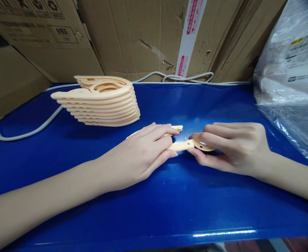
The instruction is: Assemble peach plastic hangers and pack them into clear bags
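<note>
Left hand [147, 148] and right hand [235, 147] pinching
Left is holding a curved pale-peach plastic bar [180, 146]; right, a similar bar [206, 147] touching it.

Free room on blue table [164, 213] before left hand [146, 150] and right hand [234, 148]; obstacles beyond: beige stack [104, 108] left, plastic bag [287, 77] right.
</note>
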### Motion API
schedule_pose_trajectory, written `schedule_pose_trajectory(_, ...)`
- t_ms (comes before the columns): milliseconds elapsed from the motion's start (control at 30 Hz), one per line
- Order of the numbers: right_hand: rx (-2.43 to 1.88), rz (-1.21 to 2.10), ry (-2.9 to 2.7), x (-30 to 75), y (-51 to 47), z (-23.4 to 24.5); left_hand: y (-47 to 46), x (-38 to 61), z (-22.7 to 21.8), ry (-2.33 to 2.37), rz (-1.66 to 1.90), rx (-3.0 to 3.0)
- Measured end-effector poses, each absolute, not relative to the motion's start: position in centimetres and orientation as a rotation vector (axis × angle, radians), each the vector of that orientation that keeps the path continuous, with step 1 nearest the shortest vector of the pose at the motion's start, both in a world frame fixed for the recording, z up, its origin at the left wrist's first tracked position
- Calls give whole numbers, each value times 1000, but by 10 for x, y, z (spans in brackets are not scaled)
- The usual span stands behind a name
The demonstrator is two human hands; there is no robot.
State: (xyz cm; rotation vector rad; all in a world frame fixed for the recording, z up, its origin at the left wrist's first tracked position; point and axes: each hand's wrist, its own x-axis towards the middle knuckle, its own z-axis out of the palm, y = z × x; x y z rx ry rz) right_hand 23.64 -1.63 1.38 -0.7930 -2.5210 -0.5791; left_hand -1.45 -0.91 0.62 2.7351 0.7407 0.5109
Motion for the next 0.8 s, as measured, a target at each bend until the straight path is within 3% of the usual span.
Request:
schedule_pose_trajectory(300,-775,-601,-2521,236,-16,14,-9,-14,8,732,506,2735)
schedule_pose_trajectory(800,-1026,133,-2581,238,-16,9,-7,-14,6,736,529,2748)
